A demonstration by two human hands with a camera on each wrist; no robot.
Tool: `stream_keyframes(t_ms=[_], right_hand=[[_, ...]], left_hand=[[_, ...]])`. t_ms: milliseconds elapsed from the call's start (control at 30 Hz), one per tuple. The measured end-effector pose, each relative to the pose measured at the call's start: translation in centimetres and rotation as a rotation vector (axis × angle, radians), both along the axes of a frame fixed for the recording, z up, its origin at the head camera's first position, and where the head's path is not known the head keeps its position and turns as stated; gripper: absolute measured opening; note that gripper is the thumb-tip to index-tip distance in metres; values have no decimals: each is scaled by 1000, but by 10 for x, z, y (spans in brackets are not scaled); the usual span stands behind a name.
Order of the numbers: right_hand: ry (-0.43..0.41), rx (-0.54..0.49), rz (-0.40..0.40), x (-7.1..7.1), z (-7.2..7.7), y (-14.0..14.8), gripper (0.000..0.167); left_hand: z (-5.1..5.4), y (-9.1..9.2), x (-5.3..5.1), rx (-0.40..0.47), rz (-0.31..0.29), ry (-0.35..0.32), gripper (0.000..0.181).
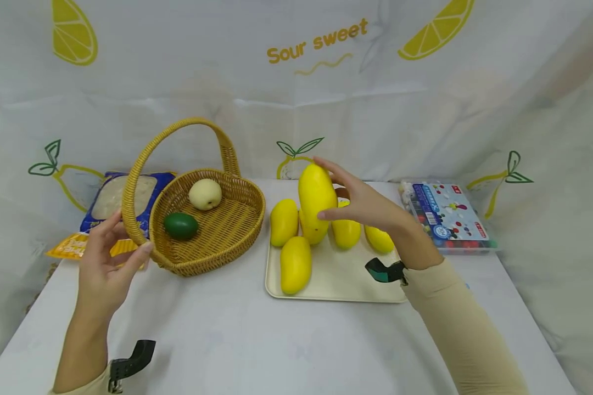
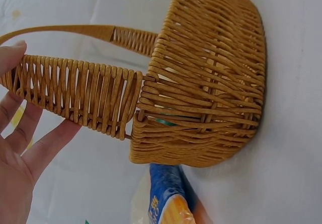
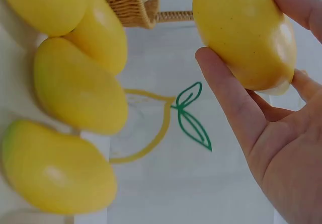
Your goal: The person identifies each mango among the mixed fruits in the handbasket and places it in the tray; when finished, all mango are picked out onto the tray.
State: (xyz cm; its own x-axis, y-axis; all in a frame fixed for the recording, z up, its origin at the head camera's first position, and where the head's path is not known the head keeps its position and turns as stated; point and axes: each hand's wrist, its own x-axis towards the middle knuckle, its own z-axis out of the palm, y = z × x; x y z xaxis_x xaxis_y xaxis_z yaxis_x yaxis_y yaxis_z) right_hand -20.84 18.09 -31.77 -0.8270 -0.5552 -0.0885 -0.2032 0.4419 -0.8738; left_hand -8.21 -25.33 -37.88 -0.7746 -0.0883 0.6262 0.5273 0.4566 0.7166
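Observation:
My left hand (image 1: 106,263) holds the wicker basket (image 1: 242,219) by the lower left side of its handle, thumb on one face and fingers on the other, as the left wrist view confirms. Inside the basket lie a pale round fruit (image 1: 205,194) and a dark green oval fruit (image 1: 180,225). My right hand (image 1: 363,203) grips a yellow mango (image 1: 316,192) between thumb and fingers, raised over the cream tray (image 1: 336,285). Several other mangoes lie on that tray, among them one at its front left (image 1: 295,266). In the right wrist view the held mango (image 3: 241,38) is apart from them.
A blue bag (image 1: 96,208) and an orange packet (image 1: 71,247) lie behind and left of the basket. To the tray's right is a clear plastic box (image 1: 449,214) with colourful pieces. A lemon-printed white curtain (image 1: 188,82) hangs behind the white table (image 1: 237,345).

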Motion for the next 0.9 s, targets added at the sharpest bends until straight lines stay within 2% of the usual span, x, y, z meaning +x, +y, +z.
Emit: stream_keyframes(t_ms=[200, 433, 600, 900], right_hand=[[-5, 44, -35, 15, -14, 22, 103], [-37, 125, -86, 38, -39, 27, 102], [-32, 165, -79, 51, -56, 29, 102], [-2, 153, -49, 61, -72, 26, 98]], left_hand=[[1, 0, 0, 1, 4, -2, 76], [1, 1, 2, 2, 12, -19, 75], [2, 2, 3, -14, 36, -53, 74], [2, 1, 3, -18, 41, -44, 73]])
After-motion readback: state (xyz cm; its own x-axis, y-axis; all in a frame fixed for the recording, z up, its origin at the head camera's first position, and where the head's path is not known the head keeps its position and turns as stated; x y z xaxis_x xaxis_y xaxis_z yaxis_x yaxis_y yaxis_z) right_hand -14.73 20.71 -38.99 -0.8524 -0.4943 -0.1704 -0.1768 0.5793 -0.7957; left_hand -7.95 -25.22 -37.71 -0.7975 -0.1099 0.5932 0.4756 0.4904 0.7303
